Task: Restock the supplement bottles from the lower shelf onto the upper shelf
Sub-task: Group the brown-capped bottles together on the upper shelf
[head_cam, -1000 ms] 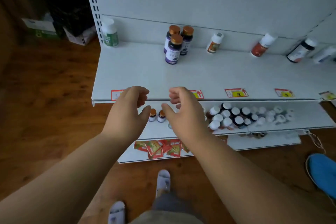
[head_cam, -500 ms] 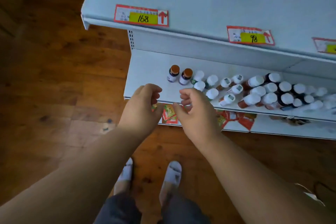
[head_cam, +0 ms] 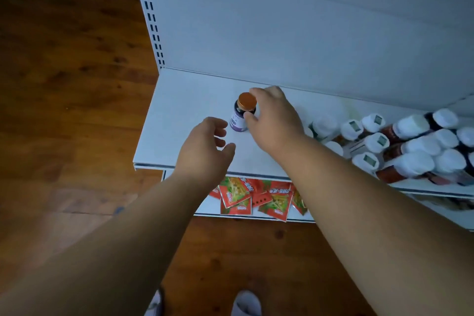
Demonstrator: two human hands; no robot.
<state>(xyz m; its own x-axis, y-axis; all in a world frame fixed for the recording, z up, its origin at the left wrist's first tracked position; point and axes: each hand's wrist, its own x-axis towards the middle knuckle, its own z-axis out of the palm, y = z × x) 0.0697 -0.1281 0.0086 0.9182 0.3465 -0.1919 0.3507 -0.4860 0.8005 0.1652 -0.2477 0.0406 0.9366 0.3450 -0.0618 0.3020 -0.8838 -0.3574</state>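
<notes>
Nearest the camera, the left hand hovers over the front of the lower shelf, fingers loosely curled and holding nothing. The orange-capped bottle lies just beyond it, toward one o'clock from its fingertips, a clear gap between them. The bottle stands upright on the shelf, long axis vertical, cap up. The right hand is at its three o'clock side and plainly the nearer one: thumb touching the near side of the body, index finger curving round behind the cap, so it is closing on the bottle, though how firm the pinch is cannot be told. Whether another bottle hides under that palm is unclear. Farther right, at three o'clock, lie the white-capped bottles. The upper shelf is out of view, so the lift probably goes straight up by the right hand.
</notes>
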